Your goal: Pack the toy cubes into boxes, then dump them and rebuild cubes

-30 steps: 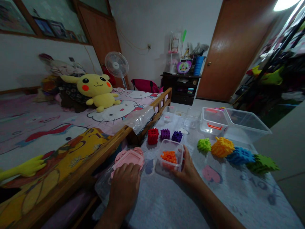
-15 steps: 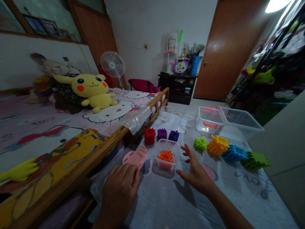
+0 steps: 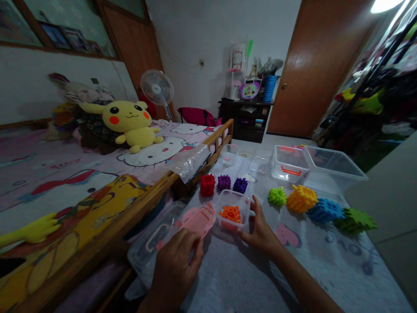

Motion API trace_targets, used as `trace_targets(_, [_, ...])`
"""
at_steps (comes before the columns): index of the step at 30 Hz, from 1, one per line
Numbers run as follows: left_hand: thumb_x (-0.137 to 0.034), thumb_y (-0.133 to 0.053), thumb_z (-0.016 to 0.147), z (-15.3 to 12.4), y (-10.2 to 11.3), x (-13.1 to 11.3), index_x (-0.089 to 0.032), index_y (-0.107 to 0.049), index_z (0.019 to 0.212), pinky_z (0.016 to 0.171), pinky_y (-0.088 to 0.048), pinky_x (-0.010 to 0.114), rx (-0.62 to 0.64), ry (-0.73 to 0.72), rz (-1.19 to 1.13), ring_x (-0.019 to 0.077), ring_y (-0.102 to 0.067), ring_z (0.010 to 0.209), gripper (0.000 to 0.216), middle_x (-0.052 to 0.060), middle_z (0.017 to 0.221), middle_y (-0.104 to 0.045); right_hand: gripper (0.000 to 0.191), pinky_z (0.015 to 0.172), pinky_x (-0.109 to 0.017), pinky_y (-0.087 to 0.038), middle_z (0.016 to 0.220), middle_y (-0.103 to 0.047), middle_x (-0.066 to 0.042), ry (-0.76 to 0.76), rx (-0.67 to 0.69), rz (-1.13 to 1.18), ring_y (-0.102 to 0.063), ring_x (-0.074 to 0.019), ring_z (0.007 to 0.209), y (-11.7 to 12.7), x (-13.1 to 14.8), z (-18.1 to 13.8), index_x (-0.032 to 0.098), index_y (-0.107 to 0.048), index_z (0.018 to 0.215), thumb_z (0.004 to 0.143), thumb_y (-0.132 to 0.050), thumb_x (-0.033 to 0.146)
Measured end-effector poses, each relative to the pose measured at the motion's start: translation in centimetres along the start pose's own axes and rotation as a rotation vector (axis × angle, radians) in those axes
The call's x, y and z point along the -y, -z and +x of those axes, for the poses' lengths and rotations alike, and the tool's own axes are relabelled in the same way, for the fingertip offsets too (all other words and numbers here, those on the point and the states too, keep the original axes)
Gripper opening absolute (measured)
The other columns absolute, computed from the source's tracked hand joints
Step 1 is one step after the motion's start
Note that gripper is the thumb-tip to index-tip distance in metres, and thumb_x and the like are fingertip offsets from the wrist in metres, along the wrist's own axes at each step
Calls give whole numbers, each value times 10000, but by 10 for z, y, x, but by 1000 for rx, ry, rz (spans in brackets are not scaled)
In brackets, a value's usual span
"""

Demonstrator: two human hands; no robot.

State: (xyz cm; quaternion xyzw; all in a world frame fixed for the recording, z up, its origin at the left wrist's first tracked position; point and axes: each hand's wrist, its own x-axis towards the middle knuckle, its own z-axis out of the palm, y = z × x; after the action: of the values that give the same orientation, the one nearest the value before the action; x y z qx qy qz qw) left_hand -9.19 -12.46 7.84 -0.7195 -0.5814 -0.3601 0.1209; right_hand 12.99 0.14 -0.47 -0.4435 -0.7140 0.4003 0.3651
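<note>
My left hand (image 3: 177, 265) is closed on a pink lid (image 3: 197, 218), held tilted just left of a small clear container (image 3: 233, 210). An orange block (image 3: 230, 214) lies inside that container. My right hand (image 3: 259, 231) wraps its fingers around the container's right side and near corner. Both rest over a pale printed cloth on the table (image 3: 293, 269).
Red (image 3: 207, 184) and two purple blocks (image 3: 232, 184) stand behind the container. Green, orange, blue and dark green blocks (image 3: 321, 208) line the right. Clear bins (image 3: 329, 167) sit at the back right, clear lids (image 3: 153, 239) at the left edge. A bed with a wooden rail (image 3: 143, 200) runs along the left.
My right hand had lifted off the container with fingers spread and now grips it again. My left hand has carried the pink lid rightward, closer to the container.
</note>
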Motion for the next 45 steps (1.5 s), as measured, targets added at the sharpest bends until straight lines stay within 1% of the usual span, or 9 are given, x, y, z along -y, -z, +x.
trace_targets(4, [-105,-477,925,3,3,0,-209,-572,831,651,-474,219,-47,-25,8,118,-616,656,169,-15,713,-618,952,939,-503,-499,1446,-424,-168,84,-153,-113,-511,-306,1249,18,13,-10,264,-145,1518,738,-688,313])
trace_targets(9, [-121,-539,914,9,18,6,-189,-601,867,664,-479,190,-143,-29,22,98,-611,673,102,-2,758,-634,473,764,-392,-537,1095,-643,-96,126,-447,-158,-625,-207,871,40,42,-21,224,-461,1313,855,-564,277])
trace_targets(14, [-138,-633,855,13,39,5,-186,-625,902,715,-492,201,-270,59,-45,104,-614,734,69,-2,815,-639,146,668,-315,-520,807,-679,-34,160,-420,-120,-644,-176,721,43,65,-30,217,-633,993,883,-556,272])
trace_targets(17, [-170,-666,838,21,39,-3,-195,-633,856,695,-501,203,-390,269,-252,104,-614,734,46,-11,825,-640,164,655,-309,-519,806,-689,-42,126,-303,-34,-645,-174,711,39,78,-31,213,-657,972,904,-548,314])
trace_targets(21, [-326,-706,828,37,15,-14,-201,-599,855,619,-533,212,-425,711,-867,114,-628,666,166,-33,770,-636,377,653,-306,-538,1048,-699,-84,-20,-57,222,-654,-188,816,33,90,-28,223,-594,1237,923,-549,426])
trace_targets(26, [-430,-751,733,57,-29,-19,-187,-571,884,620,-529,241,-268,1004,-1273,128,-636,650,338,-22,765,-646,458,510,-247,-470,684,-592,20,-129,-29,536,-544,-129,584,31,89,-22,198,-581,1234,890,-605,500])
trace_targets(32, [-488,-657,753,72,-61,-5,-176,-568,833,549,-450,230,-40,924,-1004,123,-577,583,334,-17,704,-623,436,440,-222,-399,651,-563,34,-203,-127,512,-474,-97,510,38,73,-3,163,-641,1063,813,-680,518])
trace_targets(38, [-404,-669,746,71,-69,10,-178,-593,750,558,-370,226,17,839,-740,122,-505,582,239,-45,615,-550,387,450,-231,-395,644,-535,43,-253,-115,513,-464,-97,507,28,56,6,161,-630,998,827,-648,507])
trace_targets(45, [-403,-593,791,60,-78,19,-181,-591,803,613,-416,262,81,820,-636,160,-558,645,222,-19,675,-586,504,437,-239,-412,717,-550,52,-310,-144,556,-501,-94,491,19,50,4,176,-560,1130,776,-685,513])
